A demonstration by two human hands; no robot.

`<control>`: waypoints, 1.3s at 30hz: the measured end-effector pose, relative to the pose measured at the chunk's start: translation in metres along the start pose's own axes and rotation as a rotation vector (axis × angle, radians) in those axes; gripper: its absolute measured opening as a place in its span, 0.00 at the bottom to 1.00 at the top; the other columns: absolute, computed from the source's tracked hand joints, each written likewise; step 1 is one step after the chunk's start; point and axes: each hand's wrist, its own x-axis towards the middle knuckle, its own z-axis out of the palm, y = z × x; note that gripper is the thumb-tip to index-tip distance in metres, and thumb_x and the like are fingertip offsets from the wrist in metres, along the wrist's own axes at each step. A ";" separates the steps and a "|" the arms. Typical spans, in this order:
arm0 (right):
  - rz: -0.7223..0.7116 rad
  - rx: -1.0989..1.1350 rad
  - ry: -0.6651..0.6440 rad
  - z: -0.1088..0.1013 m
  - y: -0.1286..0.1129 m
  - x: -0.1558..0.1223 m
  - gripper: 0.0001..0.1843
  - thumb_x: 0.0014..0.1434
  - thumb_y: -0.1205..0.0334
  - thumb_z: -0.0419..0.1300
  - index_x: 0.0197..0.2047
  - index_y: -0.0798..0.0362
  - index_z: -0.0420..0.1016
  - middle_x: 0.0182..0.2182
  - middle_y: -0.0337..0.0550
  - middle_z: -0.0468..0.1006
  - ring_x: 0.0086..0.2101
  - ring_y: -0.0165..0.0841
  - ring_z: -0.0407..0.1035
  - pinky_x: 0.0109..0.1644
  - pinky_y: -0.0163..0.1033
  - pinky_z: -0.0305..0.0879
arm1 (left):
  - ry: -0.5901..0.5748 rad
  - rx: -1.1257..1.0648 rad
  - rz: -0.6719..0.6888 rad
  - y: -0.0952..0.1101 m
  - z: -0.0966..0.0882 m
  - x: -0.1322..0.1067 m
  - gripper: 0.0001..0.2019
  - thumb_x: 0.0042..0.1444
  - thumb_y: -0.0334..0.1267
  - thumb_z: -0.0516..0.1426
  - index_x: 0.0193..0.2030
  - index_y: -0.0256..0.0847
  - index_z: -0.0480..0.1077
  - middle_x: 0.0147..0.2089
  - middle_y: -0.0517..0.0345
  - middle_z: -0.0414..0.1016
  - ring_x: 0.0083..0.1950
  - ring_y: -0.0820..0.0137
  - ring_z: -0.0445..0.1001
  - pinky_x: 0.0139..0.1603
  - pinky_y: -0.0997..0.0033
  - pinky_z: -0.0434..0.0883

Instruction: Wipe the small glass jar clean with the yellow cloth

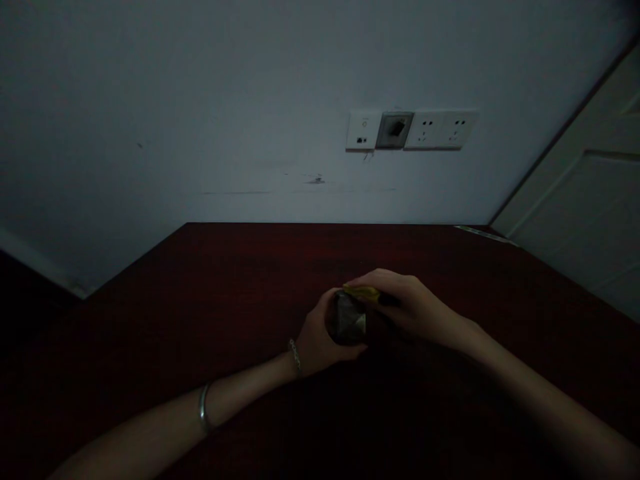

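Observation:
My left hand (320,337) curls around a small dark object with a greyish, faceted top (351,320), thumb on the near side and fingers on the far side. Poor light hides what kind of thing it is. From the right, my right hand (404,299) pinches a flat yellow piece (363,292), perhaps cloth or sponge, against the object's far upper edge. Both hands are over the dark red table (240,267). A chain bracelet and a metal bangle circle my left wrist and forearm.
Behind the table rises a pale wall with a row of socket plates (433,130) and a grey switch plate (395,130). A thin strip (486,235) lies at the far right corner, beside a panelled white door (585,220). The room is dim.

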 end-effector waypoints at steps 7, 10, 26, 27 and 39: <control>-0.029 -0.043 -0.092 -0.005 -0.017 -0.003 0.22 0.58 0.72 0.58 0.55 0.49 0.69 0.47 0.44 0.75 0.47 0.34 0.70 0.50 0.40 0.67 | 0.024 0.005 -0.090 -0.005 0.000 -0.002 0.43 0.36 0.41 0.69 0.59 0.40 0.54 0.52 0.49 0.71 0.52 0.59 0.72 0.54 0.54 0.70; 0.022 0.010 -0.104 -0.011 -0.023 -0.002 0.17 0.59 0.68 0.58 0.52 0.49 0.72 0.44 0.42 0.78 0.44 0.32 0.72 0.48 0.37 0.69 | 0.013 0.020 -0.090 -0.005 -0.001 -0.002 0.43 0.36 0.41 0.69 0.58 0.40 0.55 0.52 0.50 0.71 0.52 0.59 0.72 0.54 0.54 0.70; 0.121 0.084 0.044 -0.002 -0.001 0.001 0.13 0.61 0.57 0.57 0.47 0.49 0.76 0.43 0.41 0.80 0.42 0.34 0.74 0.47 0.39 0.70 | 0.045 -0.056 -0.101 -0.009 0.003 0.000 0.41 0.37 0.39 0.68 0.58 0.40 0.54 0.52 0.48 0.71 0.51 0.59 0.73 0.53 0.53 0.72; 0.124 0.090 0.037 -0.003 -0.003 0.001 0.13 0.61 0.57 0.57 0.47 0.49 0.76 0.43 0.41 0.80 0.42 0.34 0.74 0.46 0.39 0.70 | 0.050 -0.045 -0.103 -0.008 0.002 0.001 0.41 0.37 0.39 0.69 0.57 0.40 0.54 0.51 0.48 0.72 0.51 0.59 0.74 0.52 0.53 0.72; 0.331 0.417 0.170 -0.014 -0.003 0.005 0.16 0.57 0.51 0.60 0.45 0.50 0.77 0.42 0.44 0.80 0.42 0.38 0.75 0.47 0.46 0.71 | 0.039 -0.075 -0.066 -0.016 0.002 0.003 0.41 0.39 0.37 0.68 0.59 0.41 0.52 0.55 0.46 0.69 0.55 0.57 0.70 0.57 0.51 0.68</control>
